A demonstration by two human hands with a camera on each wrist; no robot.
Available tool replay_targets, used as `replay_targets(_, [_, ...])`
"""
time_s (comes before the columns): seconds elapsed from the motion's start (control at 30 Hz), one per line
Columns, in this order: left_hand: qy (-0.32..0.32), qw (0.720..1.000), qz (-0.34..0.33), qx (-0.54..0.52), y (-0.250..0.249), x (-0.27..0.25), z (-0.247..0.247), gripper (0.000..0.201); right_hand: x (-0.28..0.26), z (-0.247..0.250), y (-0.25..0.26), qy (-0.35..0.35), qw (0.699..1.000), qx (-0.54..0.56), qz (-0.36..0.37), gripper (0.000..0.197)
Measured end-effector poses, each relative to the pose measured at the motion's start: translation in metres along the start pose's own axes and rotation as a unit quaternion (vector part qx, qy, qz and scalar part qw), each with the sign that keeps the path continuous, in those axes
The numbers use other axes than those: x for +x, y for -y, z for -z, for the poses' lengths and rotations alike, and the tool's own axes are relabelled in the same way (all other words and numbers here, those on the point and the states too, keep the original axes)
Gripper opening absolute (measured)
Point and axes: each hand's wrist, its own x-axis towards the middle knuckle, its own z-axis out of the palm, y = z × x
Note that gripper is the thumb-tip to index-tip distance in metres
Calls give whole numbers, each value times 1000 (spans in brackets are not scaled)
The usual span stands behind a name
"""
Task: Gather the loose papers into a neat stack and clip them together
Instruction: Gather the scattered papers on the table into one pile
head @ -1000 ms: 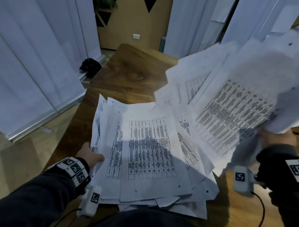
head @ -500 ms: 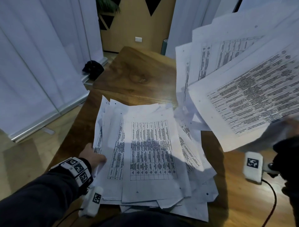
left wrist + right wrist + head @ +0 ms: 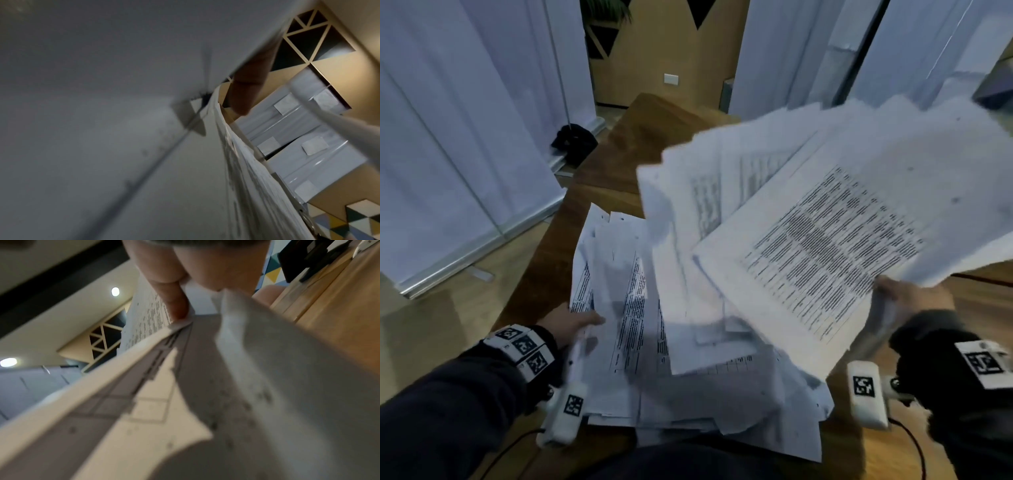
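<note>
A messy pile of printed white papers (image 3: 619, 325) lies on the wooden table (image 3: 661, 144) in front of me. My left hand (image 3: 571, 323) grips the pile's left edge, thumb on top; the left wrist view shows a finger (image 3: 246, 91) against lifted sheets (image 3: 242, 162). My right hand (image 3: 907, 296) pinches the near corner of a fanned bundle of papers (image 3: 825, 233), held tilted above the right side of the pile. In the right wrist view the thumb (image 3: 172, 298) presses on that bundle (image 3: 185, 386). No clip is visible.
White curtains (image 3: 448, 154) hang along the left and behind the table. A dark object (image 3: 573, 140) lies on the floor at the curtain foot. A cable (image 3: 914, 445) trails from the right wrist camera over the table's near right part.
The right hand's bundle, raised high half a second ago, has come down and leftward over the pile. The left hand has lifted the pile's left edge slightly.
</note>
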Motion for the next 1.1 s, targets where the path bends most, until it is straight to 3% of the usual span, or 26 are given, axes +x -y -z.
replay_targets(0.07, [31,998,36,-43,-7,-7,3,61,-3,-15,-11,34,999,-27,-5,49])
replay_targets(0.13, [28,995,39,-84,-10,-10,7,35,1,-29,-26,65,996,-57,-17,45])
replay_targets(0.2, [23,993,56,-105,-10,-11,9,28,-4,-43,-33,84,993,-79,-11,45])
replay_targets(0.33, [60,994,6,-95,-9,-9,9,29,-6,-69,-48,165,975,-139,-59,42])
replay_targets(0.4, [48,996,4,-76,-7,-10,8,34,-2,-83,-59,216,960,-166,-65,55])
replay_targets(0.47, [49,997,-11,-57,-6,-10,7,33,-1,-90,-62,254,940,-222,-54,94])
replay_targets(0.5, [53,997,-18,-52,-6,-9,7,32,-1,-93,-62,273,934,-225,-52,102])
replay_targets(0.6, [57,997,-27,-34,-4,-9,8,33,-7,-100,-50,287,926,-233,-73,61])
replay_targets(0.77, [27,999,-39,-9,10,8,12,42,7,-111,-37,265,907,-325,-38,64])
replay_targets(0.87, [33,998,-46,-36,-3,-10,7,35,10,-116,-31,263,921,-287,-17,51])
replay_targets(0.97, [32,995,-40,-87,-6,-16,3,39,11,-119,-34,246,950,-184,-56,46])
replay_targets(1.1, [38,992,-17,-115,-7,-13,1,41,-16,-135,-36,273,931,-243,-6,38])
